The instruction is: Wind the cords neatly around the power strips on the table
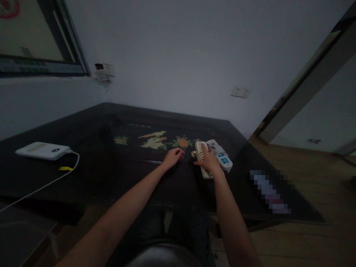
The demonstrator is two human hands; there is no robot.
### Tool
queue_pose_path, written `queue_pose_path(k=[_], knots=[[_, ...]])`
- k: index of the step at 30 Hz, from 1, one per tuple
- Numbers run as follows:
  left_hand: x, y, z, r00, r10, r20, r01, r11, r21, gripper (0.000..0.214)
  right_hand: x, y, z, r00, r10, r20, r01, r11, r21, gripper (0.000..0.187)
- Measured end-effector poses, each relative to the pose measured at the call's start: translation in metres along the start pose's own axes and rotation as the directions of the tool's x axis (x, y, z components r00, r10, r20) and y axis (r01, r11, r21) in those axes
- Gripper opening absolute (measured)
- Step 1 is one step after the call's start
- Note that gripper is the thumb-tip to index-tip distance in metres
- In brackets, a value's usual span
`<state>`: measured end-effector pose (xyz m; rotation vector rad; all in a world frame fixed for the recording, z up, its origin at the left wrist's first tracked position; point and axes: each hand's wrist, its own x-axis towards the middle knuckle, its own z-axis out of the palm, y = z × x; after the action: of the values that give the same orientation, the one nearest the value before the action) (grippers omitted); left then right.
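My right hand [210,162] grips a white power strip [206,173] whose cord is wound around its body; thumb and fingers lie across the coil. Right beside it lies a second white power strip [226,163] with blue sockets, its cord also wrapped around it. A plug [194,154] sticks out to the left of the gripped strip. My left hand [172,158] rests on the dark table just to the left, fingers curled in, with nothing visible in them.
The dark table [133,181] carries a painted bird and flower design. At its left are a white device [43,151] with a white cable [52,180] and a yellow tag [65,168]. A blurred-out object [268,191] lies at right. Wall sockets [240,92] sit behind.
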<state>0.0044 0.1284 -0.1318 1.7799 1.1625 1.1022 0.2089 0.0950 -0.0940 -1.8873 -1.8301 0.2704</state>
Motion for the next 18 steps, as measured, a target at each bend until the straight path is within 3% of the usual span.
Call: queue_pose_path(k=[9, 18], knots=[[0.000, 0.002, 0.001, 1.000, -0.001, 0.002, 0.001, 1.000, -0.029, 0.020, 0.002, -0.010, 0.001, 0.998, -0.054, 0.011, 0.053, 0.994, 0.095, 0.089], [-0.001, 0.016, -0.002, 0.993, 0.018, -0.119, -0.034, 0.990, -0.134, 0.030, 0.002, -0.031, 0.015, 0.981, -0.157, -0.112, 0.183, 0.938, 0.293, 0.087]])
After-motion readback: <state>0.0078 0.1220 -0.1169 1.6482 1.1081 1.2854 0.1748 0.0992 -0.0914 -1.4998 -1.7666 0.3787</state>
